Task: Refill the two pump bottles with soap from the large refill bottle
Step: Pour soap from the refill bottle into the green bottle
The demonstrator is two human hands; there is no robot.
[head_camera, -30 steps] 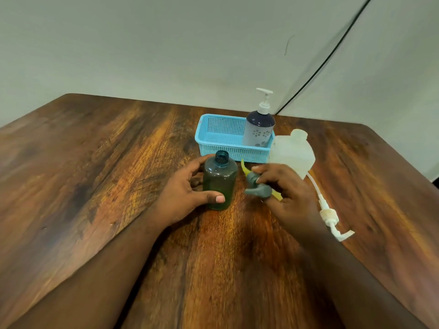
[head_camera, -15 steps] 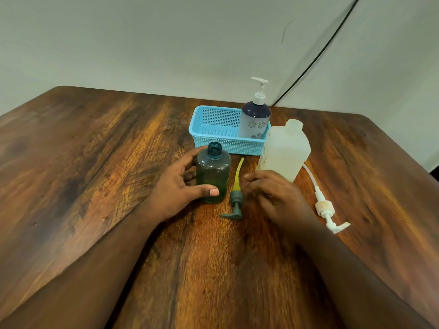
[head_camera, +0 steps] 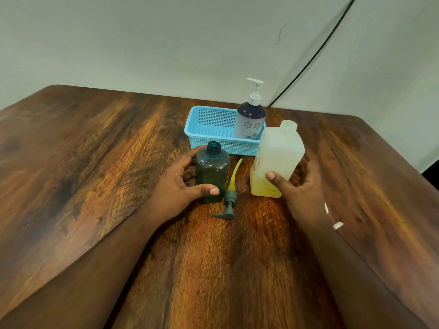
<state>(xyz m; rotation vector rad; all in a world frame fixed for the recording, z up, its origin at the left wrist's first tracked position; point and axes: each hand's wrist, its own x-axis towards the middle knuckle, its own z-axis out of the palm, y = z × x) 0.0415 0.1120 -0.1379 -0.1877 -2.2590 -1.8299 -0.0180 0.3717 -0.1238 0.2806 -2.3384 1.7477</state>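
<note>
— Where's the right hand on the refill bottle?

— Low on the body, thumb on the near face, fingers going round the far side. Whether they have closed tight I cannot tell; the bottle stands on the table, uncapped.

— How will it handle?

— I judge it light: the yellow soap sits only in the bottom band, level with the thumb, and everything above the grip looks empty. The walls look thin and translucent, so a hard squeeze may dent them (and soap on plastic is slippery). Taking it mid-body, just above the present hold, would likely steer the pour better.

— And the target?

— The green bottle stands just left of that grip, neck open, the left hand curled round it, thumb in front. Its pump lies on the table between the two hands. The second pump bottle stands beyond, in the blue basket, pump on.
</note>
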